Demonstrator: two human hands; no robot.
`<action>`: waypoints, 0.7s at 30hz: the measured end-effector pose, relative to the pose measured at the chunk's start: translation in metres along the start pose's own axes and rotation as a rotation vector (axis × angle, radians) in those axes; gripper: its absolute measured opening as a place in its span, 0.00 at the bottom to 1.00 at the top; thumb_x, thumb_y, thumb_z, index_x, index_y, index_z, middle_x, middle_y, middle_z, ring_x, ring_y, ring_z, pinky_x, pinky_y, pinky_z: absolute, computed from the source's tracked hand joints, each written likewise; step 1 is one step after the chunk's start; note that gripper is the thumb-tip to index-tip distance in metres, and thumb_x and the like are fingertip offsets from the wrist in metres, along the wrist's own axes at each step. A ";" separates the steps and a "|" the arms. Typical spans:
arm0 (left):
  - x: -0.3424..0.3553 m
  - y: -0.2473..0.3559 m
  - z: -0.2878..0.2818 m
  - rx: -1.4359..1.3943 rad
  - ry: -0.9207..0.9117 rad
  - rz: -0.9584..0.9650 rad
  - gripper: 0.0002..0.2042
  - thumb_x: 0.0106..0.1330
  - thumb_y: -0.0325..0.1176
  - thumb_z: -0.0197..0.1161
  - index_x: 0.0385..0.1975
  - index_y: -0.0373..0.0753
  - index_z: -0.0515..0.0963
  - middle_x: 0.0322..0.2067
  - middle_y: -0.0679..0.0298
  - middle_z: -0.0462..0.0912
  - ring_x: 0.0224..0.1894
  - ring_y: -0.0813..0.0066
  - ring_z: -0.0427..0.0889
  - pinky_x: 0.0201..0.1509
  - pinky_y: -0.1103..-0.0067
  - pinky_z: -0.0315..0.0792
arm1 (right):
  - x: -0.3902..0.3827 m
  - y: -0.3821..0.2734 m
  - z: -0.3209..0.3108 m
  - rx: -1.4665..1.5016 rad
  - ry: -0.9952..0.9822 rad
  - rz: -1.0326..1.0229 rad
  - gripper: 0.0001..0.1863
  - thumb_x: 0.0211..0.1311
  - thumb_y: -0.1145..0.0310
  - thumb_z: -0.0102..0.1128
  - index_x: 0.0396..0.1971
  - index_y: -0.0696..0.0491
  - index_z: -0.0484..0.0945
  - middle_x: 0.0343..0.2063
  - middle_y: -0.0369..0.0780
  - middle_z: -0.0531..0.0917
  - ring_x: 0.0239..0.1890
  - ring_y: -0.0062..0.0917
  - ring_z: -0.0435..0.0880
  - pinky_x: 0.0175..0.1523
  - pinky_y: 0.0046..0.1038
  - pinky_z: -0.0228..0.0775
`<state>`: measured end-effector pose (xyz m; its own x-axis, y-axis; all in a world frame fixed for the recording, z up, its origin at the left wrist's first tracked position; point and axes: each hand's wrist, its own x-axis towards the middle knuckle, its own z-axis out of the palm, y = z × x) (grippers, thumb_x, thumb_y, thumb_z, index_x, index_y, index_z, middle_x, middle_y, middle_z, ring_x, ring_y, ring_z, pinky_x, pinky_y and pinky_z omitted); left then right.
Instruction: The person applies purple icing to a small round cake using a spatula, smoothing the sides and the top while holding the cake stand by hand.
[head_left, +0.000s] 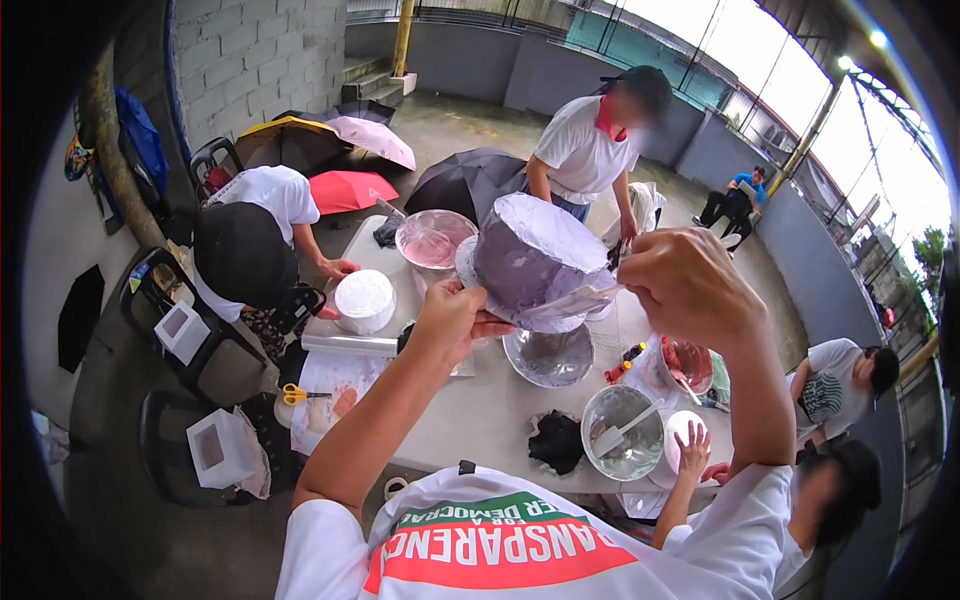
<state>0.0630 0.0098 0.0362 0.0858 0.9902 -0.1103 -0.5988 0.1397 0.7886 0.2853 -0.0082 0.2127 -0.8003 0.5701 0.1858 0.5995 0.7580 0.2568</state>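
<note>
A round lavender-iced cake (540,250) with a paler top is raised above the table, tilted. My left hand (452,322) is closed at its lower left edge, thumb and fingers pinching the rim of its base. On the other side, my right hand (690,275) is a fist beside the cake's right edge; what its fingers hold is hidden. A thin pale flap sticks out along the cake's lower right. Below the cake sits a metal mixing bowl (548,357) with smears of icing.
The white table (470,420) holds a white cake (365,302), pink-icing bowl (436,238), bowl with spatula (622,432), red-icing bowl (686,363), black cloth (556,443) and yellow scissors (305,394). Co-workers stand around it; one person's hand (690,447) touches another white cake. Umbrellas (350,193) lie behind.
</note>
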 end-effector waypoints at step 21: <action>0.000 -0.002 -0.026 0.010 0.010 -0.035 0.09 0.55 0.20 0.50 0.35 0.25 0.67 0.29 0.48 0.80 0.27 0.60 0.84 0.30 0.66 0.83 | 0.028 -0.015 0.012 -0.094 -0.050 -0.101 0.02 0.37 0.79 0.58 0.13 0.56 0.75 0.17 0.41 0.77 0.26 0.35 0.80 0.33 0.35 0.71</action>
<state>0.0437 0.0099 0.0187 0.0986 0.9847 -0.1434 -0.5873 0.1739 0.7904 0.2544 0.0005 0.2025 -0.8539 0.5093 0.1071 0.5108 0.7807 0.3601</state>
